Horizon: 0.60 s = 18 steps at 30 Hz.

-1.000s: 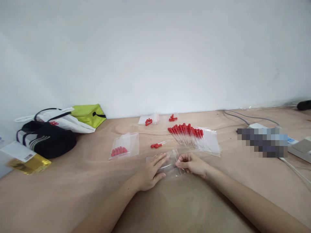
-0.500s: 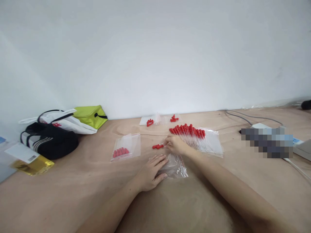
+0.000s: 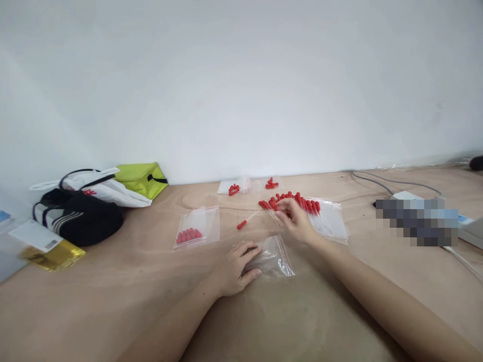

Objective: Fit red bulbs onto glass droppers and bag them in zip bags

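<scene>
My left hand [image 3: 237, 269] lies with its fingers apart on the edge of a clear zip bag [image 3: 272, 257]. Over the pile of red-bulbed droppers [image 3: 313, 206], my right hand [image 3: 296, 221] has its fingers pinched near the bulbs; whether a dropper is between the fingertips is too small to tell. A single dropper [image 3: 242, 224] with a red bulb and thin clear stem lies left of the pile. Farther left, a clear bag [image 3: 211, 223] holds several red bulbs [image 3: 188, 235].
At the back are a bag with red pieces [image 3: 234, 189] and another red group [image 3: 271, 184]. A black bag [image 3: 81, 221], white bag and green pouch [image 3: 141, 181] stand left. Cables [image 3: 392, 183] and a blurred object are right.
My right hand has moved right and up from the loose droppers to the pile. Where two droppers lay, one now lies alone. My left hand has stayed on the bag.
</scene>
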### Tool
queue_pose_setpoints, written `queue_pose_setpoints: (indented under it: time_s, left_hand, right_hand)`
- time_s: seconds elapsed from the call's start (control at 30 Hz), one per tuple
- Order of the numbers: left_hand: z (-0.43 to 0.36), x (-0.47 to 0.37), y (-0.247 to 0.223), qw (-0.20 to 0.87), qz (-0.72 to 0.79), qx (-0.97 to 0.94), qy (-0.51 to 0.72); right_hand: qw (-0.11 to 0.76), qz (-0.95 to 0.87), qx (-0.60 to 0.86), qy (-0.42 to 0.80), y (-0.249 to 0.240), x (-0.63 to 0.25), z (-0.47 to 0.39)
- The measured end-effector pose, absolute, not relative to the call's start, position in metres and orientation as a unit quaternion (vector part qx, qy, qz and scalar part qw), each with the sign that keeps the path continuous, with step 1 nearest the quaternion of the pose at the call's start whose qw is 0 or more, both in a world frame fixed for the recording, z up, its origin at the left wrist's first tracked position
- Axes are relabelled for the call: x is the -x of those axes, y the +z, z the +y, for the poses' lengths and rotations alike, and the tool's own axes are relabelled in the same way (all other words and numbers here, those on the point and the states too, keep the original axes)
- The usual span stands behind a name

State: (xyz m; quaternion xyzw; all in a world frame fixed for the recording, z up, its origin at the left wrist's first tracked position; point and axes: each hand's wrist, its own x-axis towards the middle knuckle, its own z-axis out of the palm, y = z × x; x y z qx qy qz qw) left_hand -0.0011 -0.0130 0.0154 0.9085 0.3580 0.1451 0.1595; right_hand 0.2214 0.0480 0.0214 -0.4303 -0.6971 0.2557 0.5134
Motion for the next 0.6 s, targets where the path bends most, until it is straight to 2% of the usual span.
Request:
queue_pose_setpoints:
  time_s: [0.1,0.33,0.5,0.6]
  left_hand:
    - [-0.012,0.002,0.015,0.165,0.361,-0.906,0.146]
    - [-0.012,0.002,0.016,0.170,0.367,-0.904,0.137]
    - [-0.013,0.002,0.015,0.178,0.388,-0.894,0.138]
    - [-0.013,0.002,0.015,0.182,0.406,-0.885,0.137]
  right_hand:
    - [0.585,-0.594,0.453,0.315,0.011,-0.242,0.028]
    - [0.611,-0.487,0.494,0.381,-0.006,-0.246,0.008]
    - [0.613,-0.424,0.483,0.460,-0.013,-0.235,0.003]
    - [0.576,-0.445,0.470,0.499,-0.017,-0.232,-0.003]
